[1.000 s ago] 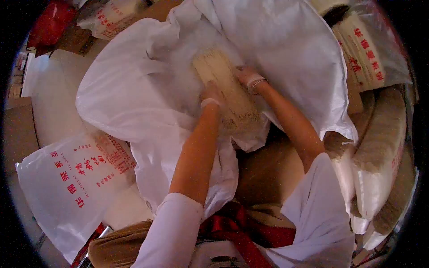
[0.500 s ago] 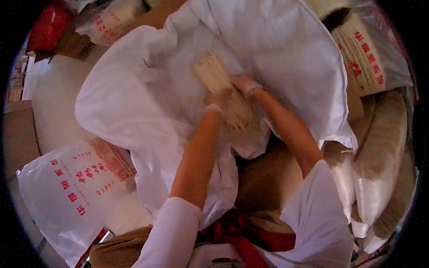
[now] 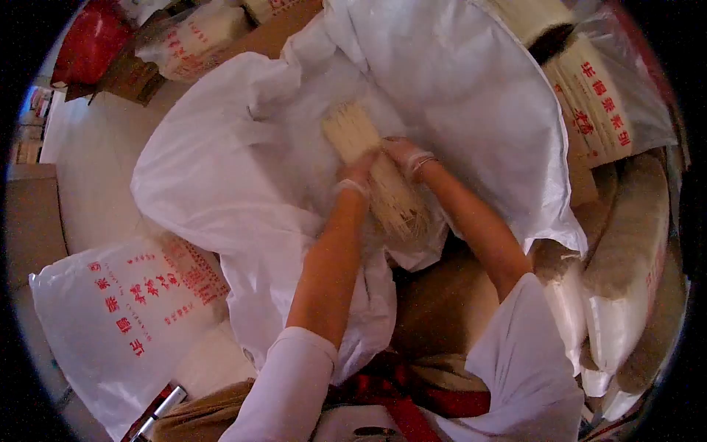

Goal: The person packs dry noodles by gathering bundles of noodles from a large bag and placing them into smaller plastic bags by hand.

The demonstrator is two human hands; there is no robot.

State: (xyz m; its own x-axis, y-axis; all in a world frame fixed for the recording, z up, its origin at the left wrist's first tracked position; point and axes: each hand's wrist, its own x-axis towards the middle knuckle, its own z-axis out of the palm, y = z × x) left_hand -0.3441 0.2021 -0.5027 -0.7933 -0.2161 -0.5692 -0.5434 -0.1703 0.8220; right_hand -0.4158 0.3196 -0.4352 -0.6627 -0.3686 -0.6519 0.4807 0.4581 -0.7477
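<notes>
Inside the mouth of a big white sack (image 3: 199, 155), a bundle of dry noodles (image 3: 398, 195) lies slantwise, pale thin strands with frayed ends. My left hand (image 3: 356, 175) is closed around its left side near the middle. Opposite it, my right hand (image 3: 405, 155) grips the bundle's right side, thumb side toward the left hand. Clear thin gloves appear to cover both hands, gathered at the wrists. The palms and some fingertips are hidden by the noodles.
At lower left lies a clear plastic bag with red print (image 3: 125, 309). A printed pack of noodles (image 3: 596, 96) is at upper right, above long filled sacks (image 3: 626, 272). Another printed bag (image 3: 195, 40) and a red bag (image 3: 92, 40) are at upper left. A cardboard box (image 3: 33, 221) stands at far left.
The noodle bundle and both hands are slightly lower in view and less blurred. The right hand has come closer to the left along the bundle. The camera view has shifted a little.
</notes>
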